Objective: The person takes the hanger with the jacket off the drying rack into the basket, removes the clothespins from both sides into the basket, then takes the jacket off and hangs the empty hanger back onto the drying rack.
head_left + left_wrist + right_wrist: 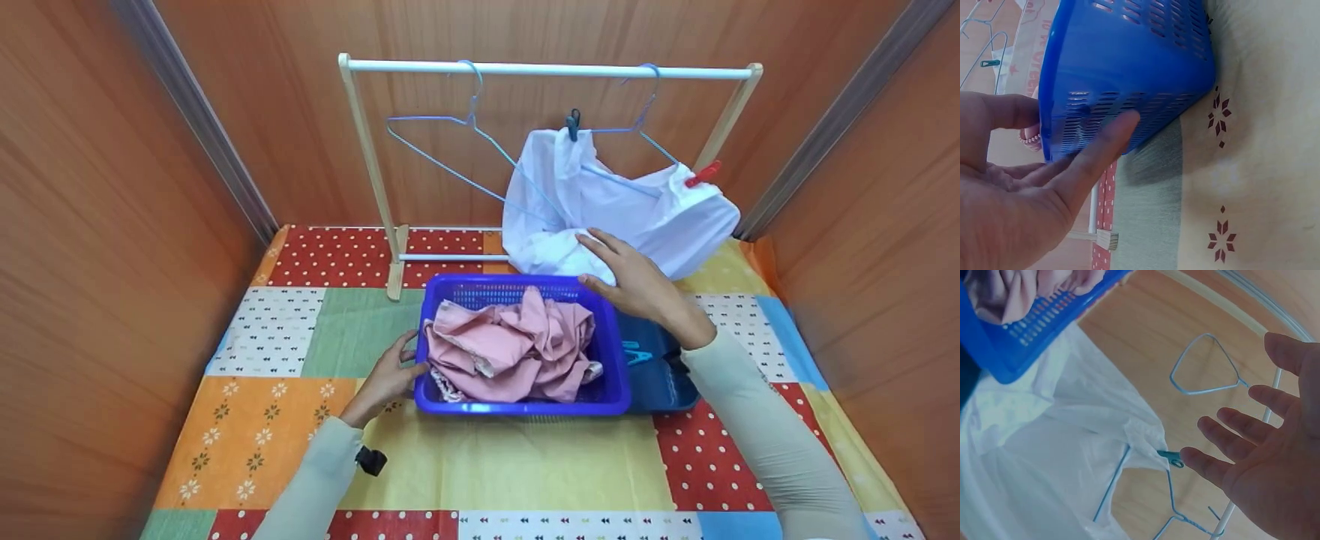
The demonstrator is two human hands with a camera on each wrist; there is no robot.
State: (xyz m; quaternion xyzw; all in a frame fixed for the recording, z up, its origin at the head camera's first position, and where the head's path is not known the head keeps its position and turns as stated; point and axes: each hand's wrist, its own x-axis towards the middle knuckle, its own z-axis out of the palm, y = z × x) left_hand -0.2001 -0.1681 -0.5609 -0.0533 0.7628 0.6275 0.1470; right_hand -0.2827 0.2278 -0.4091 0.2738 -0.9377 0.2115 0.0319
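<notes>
A blue plastic basket (517, 409) holds a crumpled pink garment (517, 345) with pale trim. At its left side my left hand (386, 379) grips the rim, the thumb over the edge and the fingers along the slotted outer wall (1145, 73). My right hand (634, 281) is raised beyond the basket's far right corner, overlapping a white garment (630, 210) in the head view. In the right wrist view its fingers (1230, 439) are spread and hold nothing. The white garment hangs from a blue hanger (649, 112), clipped by a dark clothespin (573, 124) and a red clothespin (703, 174).
A wooden rack with a white bar (555, 69) stands at the back. Another blue hanger (435, 135) hangs at its left. A dark blue tray (656, 382) beside the basket holds a light blue clothespin (637, 354). Wood-look panels (90, 247) flank the patchwork cloth (540, 465).
</notes>
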